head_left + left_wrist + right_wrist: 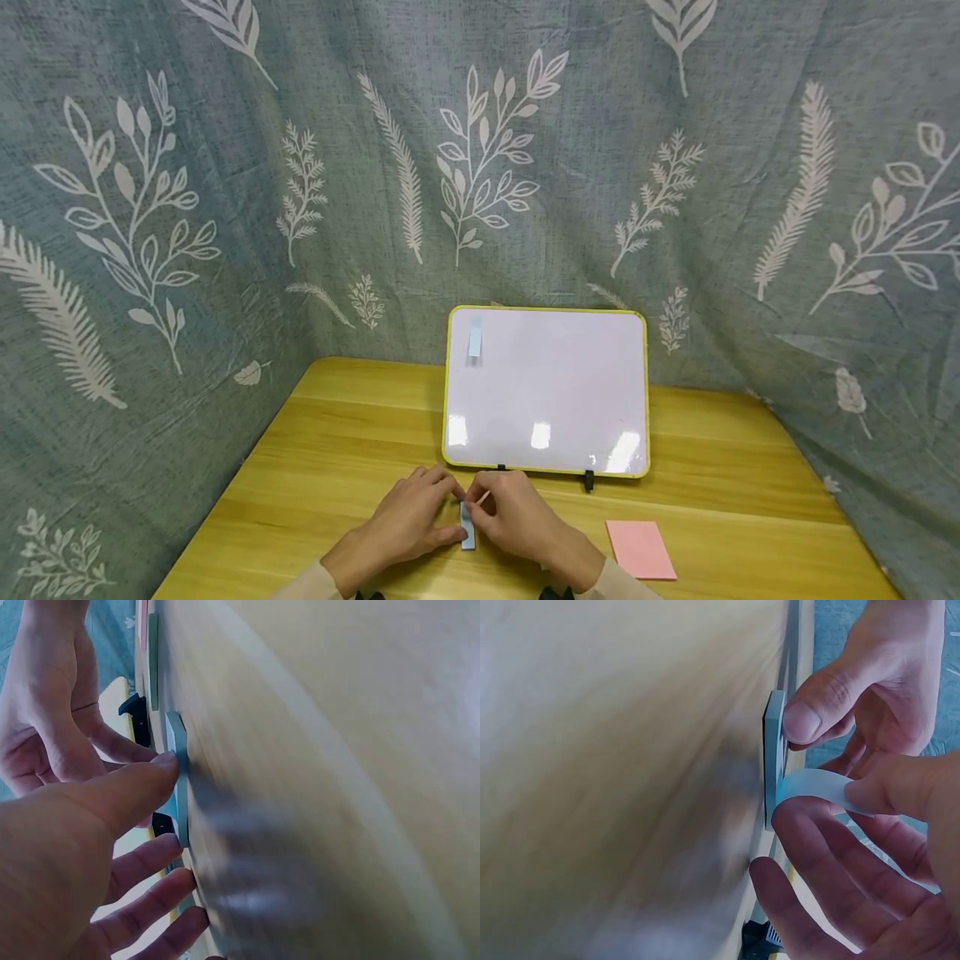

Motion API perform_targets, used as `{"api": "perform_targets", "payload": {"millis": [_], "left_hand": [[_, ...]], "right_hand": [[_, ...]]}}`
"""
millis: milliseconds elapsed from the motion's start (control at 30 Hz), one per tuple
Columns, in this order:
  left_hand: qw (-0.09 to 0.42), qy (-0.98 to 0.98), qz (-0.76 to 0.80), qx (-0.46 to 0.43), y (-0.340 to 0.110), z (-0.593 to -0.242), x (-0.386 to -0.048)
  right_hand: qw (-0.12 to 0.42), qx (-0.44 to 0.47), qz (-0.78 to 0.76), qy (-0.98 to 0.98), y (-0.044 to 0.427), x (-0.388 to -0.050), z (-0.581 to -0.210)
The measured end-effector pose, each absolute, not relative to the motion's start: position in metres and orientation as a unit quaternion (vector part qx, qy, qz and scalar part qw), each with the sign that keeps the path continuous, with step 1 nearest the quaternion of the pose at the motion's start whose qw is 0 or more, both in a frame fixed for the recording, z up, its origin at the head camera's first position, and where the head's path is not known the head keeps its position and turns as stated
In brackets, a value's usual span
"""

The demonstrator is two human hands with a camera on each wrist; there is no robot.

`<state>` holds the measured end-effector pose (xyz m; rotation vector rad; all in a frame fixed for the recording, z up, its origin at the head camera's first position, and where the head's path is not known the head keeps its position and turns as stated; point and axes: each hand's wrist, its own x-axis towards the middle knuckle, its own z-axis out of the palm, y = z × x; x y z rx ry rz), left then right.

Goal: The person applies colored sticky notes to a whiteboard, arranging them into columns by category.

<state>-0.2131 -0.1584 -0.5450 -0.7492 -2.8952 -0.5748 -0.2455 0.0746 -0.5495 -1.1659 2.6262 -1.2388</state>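
Note:
A narrow pad of light-blue sticky notes (468, 540) lies on the table between both hands. My left hand (412, 518) holds it in place, the thumb on its near end and the index finger by its far end. From the far end, my right hand (519, 518) pinches the top sheet between thumb and fingers. In the right wrist view that sheet (814, 782) bends up in a curve off the pad (772, 746), and its near part looks still attached. The left thumb presses the pad in the left wrist view as well.
Beyond the hands stands a whiteboard (555, 383) with a yellow rim and black feet (588, 481). One pale-blue strip (475, 340) sticks at its upper left. Right of the hands lies a pink sticky-note pad (641, 550). A green pad (153, 664) shows in the left wrist view.

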Motion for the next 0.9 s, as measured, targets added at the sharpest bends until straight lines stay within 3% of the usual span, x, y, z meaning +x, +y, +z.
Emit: {"api": "perform_targets", "payload": {"millis": [900], "left_hand": [[0.013,-0.956,-0.2,-0.215,-0.154,-0.539,-0.217]], "right_hand": [[-0.034,-0.308,-0.415,0.856,0.076,-0.26,-0.543]]}}
